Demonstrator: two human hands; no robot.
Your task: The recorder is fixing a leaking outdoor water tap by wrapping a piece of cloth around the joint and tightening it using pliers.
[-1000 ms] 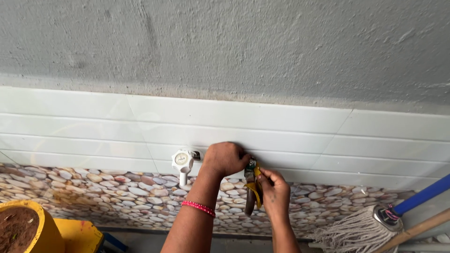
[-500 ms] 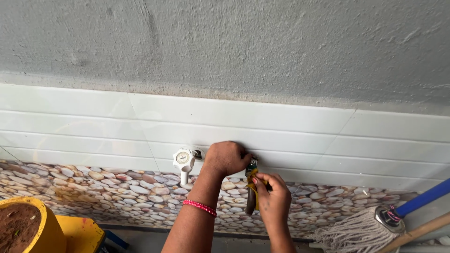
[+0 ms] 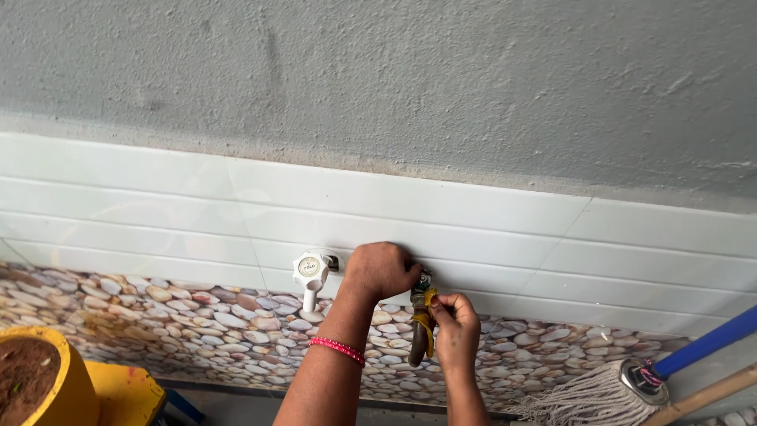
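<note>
Glossy white tiles (image 3: 473, 213); rough grey plaster (image 3: 394, 79).

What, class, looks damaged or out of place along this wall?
Nothing is clearly broken. The grey plaster meets the white tiles in a rough, uneven edge. The left hand covers the wall spot beside the white tap, so its state is hidden.

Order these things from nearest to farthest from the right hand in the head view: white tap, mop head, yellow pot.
From the right hand:
1. White tap, on the wall tiles just to its left.
2. Mop head, lower right, by the blue handle.
3. Yellow pot, far left bottom corner.
</note>
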